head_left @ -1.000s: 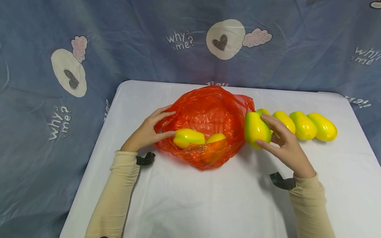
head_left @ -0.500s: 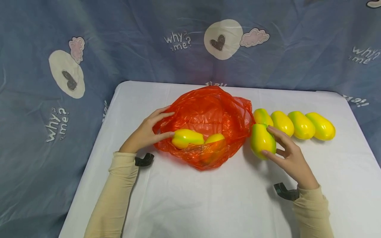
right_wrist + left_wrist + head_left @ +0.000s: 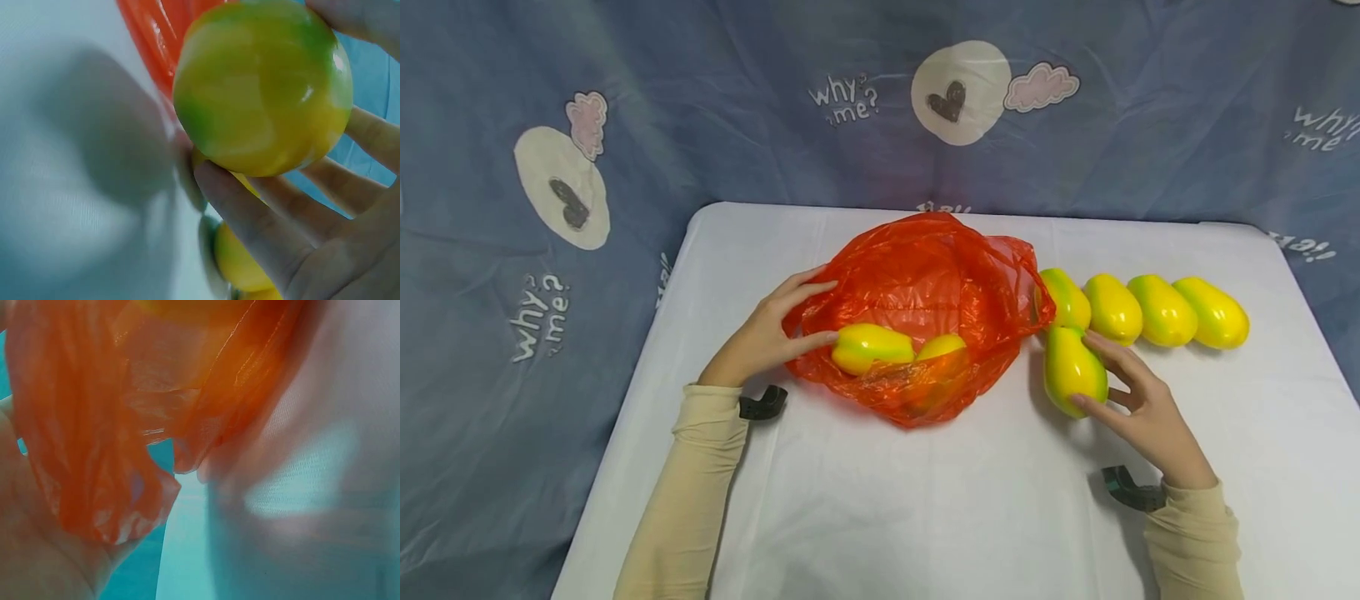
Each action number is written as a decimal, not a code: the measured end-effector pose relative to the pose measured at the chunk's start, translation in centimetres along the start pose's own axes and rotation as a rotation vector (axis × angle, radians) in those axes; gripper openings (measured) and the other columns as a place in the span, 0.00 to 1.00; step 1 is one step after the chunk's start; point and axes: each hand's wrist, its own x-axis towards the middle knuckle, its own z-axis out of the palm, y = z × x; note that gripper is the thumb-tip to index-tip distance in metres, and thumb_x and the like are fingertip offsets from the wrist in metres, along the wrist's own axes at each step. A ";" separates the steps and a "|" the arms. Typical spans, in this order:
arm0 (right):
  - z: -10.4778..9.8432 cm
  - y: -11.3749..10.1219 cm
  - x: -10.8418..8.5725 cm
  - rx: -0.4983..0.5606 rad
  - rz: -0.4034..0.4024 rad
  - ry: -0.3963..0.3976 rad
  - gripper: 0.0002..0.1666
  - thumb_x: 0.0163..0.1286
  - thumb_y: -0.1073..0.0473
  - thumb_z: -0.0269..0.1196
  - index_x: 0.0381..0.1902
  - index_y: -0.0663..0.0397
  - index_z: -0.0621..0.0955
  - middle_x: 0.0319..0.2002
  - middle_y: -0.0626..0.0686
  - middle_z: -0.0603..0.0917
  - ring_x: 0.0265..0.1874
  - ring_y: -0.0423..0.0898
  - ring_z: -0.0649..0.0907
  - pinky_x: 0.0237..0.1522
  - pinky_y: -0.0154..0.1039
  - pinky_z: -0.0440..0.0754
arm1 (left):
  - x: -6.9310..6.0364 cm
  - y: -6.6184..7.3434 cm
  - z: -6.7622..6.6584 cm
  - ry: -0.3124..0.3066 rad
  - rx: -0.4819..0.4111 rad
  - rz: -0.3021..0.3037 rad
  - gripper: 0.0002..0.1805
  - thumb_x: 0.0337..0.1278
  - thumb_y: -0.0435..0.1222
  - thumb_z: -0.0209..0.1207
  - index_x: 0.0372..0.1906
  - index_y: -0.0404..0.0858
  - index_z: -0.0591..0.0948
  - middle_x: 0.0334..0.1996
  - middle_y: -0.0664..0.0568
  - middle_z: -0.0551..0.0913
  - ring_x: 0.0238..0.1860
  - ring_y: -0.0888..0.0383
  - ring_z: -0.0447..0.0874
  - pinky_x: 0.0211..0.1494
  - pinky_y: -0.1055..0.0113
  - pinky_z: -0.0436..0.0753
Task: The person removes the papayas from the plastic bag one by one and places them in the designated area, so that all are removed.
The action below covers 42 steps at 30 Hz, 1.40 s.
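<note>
My right hand (image 3: 1152, 417) holds a yellow-green fruit (image 3: 1075, 371) between thumb and fingers, right of the red plastic bag (image 3: 925, 275). The right wrist view shows this fruit (image 3: 262, 87) off the table, its shadow on the white cloth. At the bag's left rim, my left hand (image 3: 763, 337) has its fingers spread and fairly straight, touching the plastic; its thumb reaches a fruit (image 3: 871, 348) lying in the bag. Beside that one is another fruit (image 3: 942, 347), partly covered by red film. In the left wrist view, the bag (image 3: 81, 425) drapes over the palm and hides the fingers.
Several like fruits stand in a row right of the bag, from one (image 3: 1066, 298) by its edge to the farthest (image 3: 1213, 313). A white cloth covers the table (image 3: 865, 508). Blue printed fabric (image 3: 737, 100) hangs behind and at the left.
My right hand has moved right and toward the front edge with its fruit, away from the bag. The left hand has stayed at the bag's rim.
</note>
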 end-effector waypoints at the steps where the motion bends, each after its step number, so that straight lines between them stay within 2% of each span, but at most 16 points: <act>1: 0.0 0.1 -0.2 -0.003 0.003 -0.003 0.46 0.65 0.69 0.72 0.78 0.44 0.68 0.77 0.45 0.69 0.67 0.24 0.69 0.52 0.17 0.78 | 0.0 0.0 0.0 0.001 0.001 0.002 0.39 0.55 0.49 0.75 0.73 0.49 0.75 0.80 0.60 0.61 0.80 0.50 0.60 0.76 0.39 0.71; 6: 0.1 0.3 -0.7 -0.020 0.027 -0.027 0.46 0.65 0.67 0.72 0.78 0.44 0.69 0.79 0.49 0.66 0.66 0.22 0.68 0.52 0.18 0.77 | 0.0 -0.1 0.0 0.002 0.002 0.005 0.39 0.55 0.49 0.75 0.73 0.50 0.75 0.80 0.60 0.61 0.80 0.50 0.60 0.77 0.39 0.70; 16: -0.1 1.2 -1.1 -0.087 0.079 -0.062 0.47 0.66 0.59 0.74 0.79 0.37 0.67 0.80 0.45 0.65 0.64 0.18 0.66 0.53 0.16 0.75 | 0.2 -0.4 0.2 0.000 0.003 0.013 0.39 0.55 0.49 0.75 0.73 0.52 0.75 0.80 0.60 0.61 0.81 0.50 0.59 0.76 0.38 0.70; 25: -0.4 1.7 -1.3 -0.100 0.095 -0.058 0.46 0.67 0.59 0.73 0.79 0.35 0.67 0.79 0.40 0.65 0.62 0.21 0.66 0.52 0.16 0.75 | 0.1 -0.2 0.2 -0.003 0.004 0.012 0.39 0.55 0.48 0.75 0.73 0.52 0.75 0.80 0.60 0.61 0.81 0.50 0.59 0.76 0.39 0.71; 42: -0.4 1.7 -0.9 -0.137 0.122 -0.053 0.49 0.65 0.55 0.75 0.79 0.31 0.64 0.77 0.40 0.68 0.63 0.19 0.65 0.52 0.15 0.72 | 0.2 -0.3 0.2 -0.009 0.005 0.014 0.39 0.56 0.48 0.75 0.73 0.50 0.75 0.80 0.60 0.61 0.81 0.50 0.58 0.76 0.38 0.70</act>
